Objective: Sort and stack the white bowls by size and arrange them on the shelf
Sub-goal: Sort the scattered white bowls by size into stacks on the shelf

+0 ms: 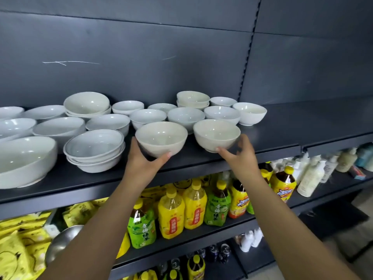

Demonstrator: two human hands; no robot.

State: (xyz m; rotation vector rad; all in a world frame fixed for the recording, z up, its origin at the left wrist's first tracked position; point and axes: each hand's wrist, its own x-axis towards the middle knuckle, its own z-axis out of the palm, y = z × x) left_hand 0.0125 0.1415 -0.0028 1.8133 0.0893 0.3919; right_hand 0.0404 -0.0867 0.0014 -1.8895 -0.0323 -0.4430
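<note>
1. Our left hand (145,158) cups the left cream bowl (161,136) low round its base, at the shelf (282,138) front.
2. Our right hand (242,156) grips the right cream bowl (217,134) likewise, just beside.
3. Glazed, probably slick and chippable: we'd support underneath.
</note>
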